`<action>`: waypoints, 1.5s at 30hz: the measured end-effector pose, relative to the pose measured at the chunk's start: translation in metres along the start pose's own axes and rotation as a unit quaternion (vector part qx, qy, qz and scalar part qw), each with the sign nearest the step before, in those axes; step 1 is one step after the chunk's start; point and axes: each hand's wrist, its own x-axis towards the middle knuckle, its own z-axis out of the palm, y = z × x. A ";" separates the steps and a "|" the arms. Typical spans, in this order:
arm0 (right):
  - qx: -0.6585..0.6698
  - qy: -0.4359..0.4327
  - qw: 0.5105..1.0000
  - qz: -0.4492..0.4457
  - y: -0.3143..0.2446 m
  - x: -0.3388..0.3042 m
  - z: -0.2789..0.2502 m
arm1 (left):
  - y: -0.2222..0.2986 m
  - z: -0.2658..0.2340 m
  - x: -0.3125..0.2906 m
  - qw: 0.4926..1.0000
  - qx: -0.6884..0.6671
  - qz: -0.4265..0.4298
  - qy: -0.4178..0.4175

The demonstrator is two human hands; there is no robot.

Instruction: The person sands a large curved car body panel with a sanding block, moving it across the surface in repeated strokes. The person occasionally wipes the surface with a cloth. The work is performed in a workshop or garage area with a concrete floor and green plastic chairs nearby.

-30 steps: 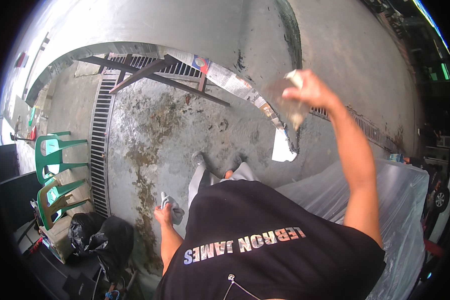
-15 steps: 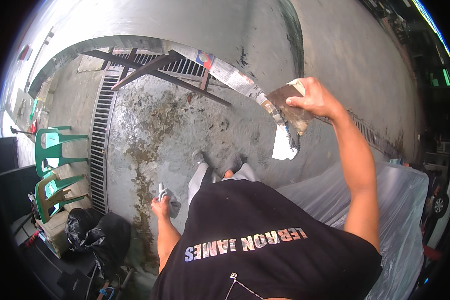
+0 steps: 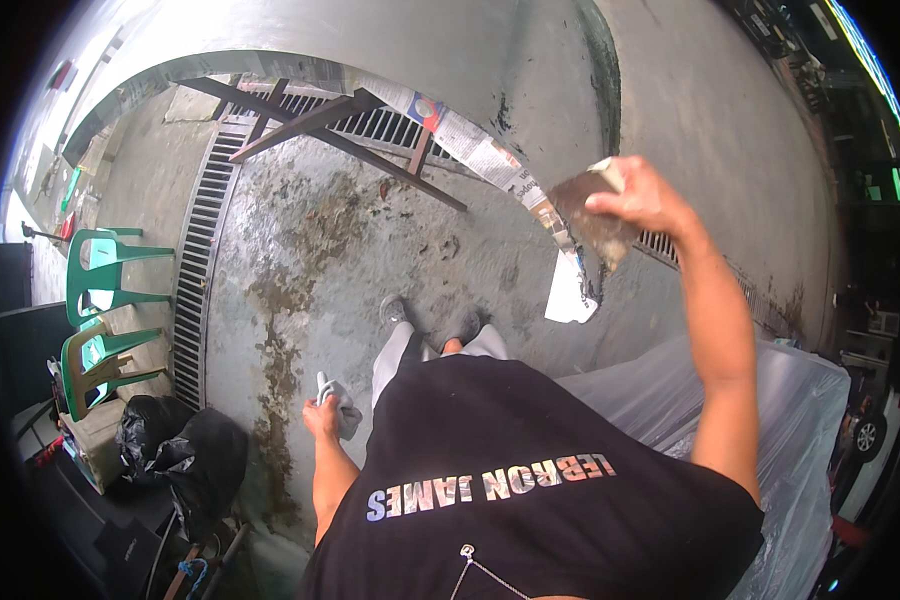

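My right hand (image 3: 646, 196), raised at the right, pinches a worn brown sheet (image 3: 592, 218) with a pale folded top edge; it looks like sandpaper. The sheet hangs beside the end of a large curved grey panel (image 3: 450, 60), whether touching it I cannot tell. Newspaper strips (image 3: 485, 158) cover the panel's near edge, ending in a white flap (image 3: 568, 295). Down at the lower left, my left hand (image 3: 320, 416) is closed round a crumpled light-grey cloth (image 3: 348, 410), held beside my leg.
Dark crossed stand legs (image 3: 320, 130) show under the panel. A floor grate (image 3: 196, 285) runs along the left, near green plastic chairs (image 3: 95, 275) and black bags (image 3: 205, 465). Clear plastic sheeting (image 3: 790, 410) covers something at my right. The concrete floor (image 3: 370, 260) is wet and stained.
My right hand has shifted slightly right with the brown sheet, which is now a little blurred. The left hand still grips the cloth. The view has tilted slightly.
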 end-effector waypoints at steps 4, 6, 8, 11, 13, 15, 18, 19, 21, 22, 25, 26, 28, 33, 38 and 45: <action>0.038 -0.002 0.998 0.046 0.000 0.000 0.007 | 0.005 0.001 0.003 1.000 0.030 0.002 -0.006; -0.061 -0.018 0.997 0.050 -0.017 -0.009 0.006 | 0.019 -0.003 -0.007 1.000 0.006 0.014 -0.010; 0.076 0.056 0.995 0.024 -0.007 -0.007 0.001 | 0.027 -0.002 -0.008 1.000 0.007 0.025 -0.007; 0.038 0.057 0.996 0.056 -0.009 -0.010 0.011 | 0.031 0.000 -0.004 0.999 0.017 0.027 -0.005; -0.035 0.058 0.997 0.033 -0.027 -0.017 0.013 | 0.036 0.004 -0.002 0.999 -0.027 0.017 -0.018; 0.080 0.084 0.992 0.044 -0.006 -0.014 0.005 | 0.022 0.010 0.014 0.999 -0.012 0.028 -0.016; 0.053 0.076 0.995 0.036 0.000 -0.016 0.025 | 0.019 0.014 0.016 1.000 -0.004 0.015 -0.021; 0.019 0.078 0.996 0.041 0.001 -0.022 0.024 | 0.027 0.012 0.013 1.000 -0.004 0.008 -0.024; 0.090 0.088 0.991 0.044 -0.011 -0.025 0.016 | 0.032 0.006 0.006 1.000 -0.005 0.008 -0.020; 0.191 0.097 0.976 0.044 -0.009 -0.022 0.009 | 0.032 0.005 0.005 1.000 -0.005 0.008 -0.018; 0.043 0.091 0.993 0.054 -0.004 -0.028 0.024 | 0.027 0.004 0.011 0.999 -0.007 0.011 -0.030; -0.015 0.079 0.996 0.047 -0.007 -0.030 0.027 | 0.028 0.004 0.010 1.000 -0.003 0.017 -0.026; 0.060 0.092 0.992 0.066 -0.005 -0.031 0.018 | 0.030 0.002 0.009 0.999 0.005 0.029 -0.017; 0.004 0.094 0.994 0.061 -0.006 -0.038 0.029 | 0.031 0.000 0.021 0.998 -0.001 0.045 -0.035; 0.044 0.093 0.991 0.082 0.006 -0.035 0.029 | 0.035 0.002 0.030 0.998 0.011 0.052 -0.027; 0.069 0.167 0.982 0.051 -0.006 -0.034 0.028 | 0.022 0.007 0.051 0.997 -0.005 0.069 -0.044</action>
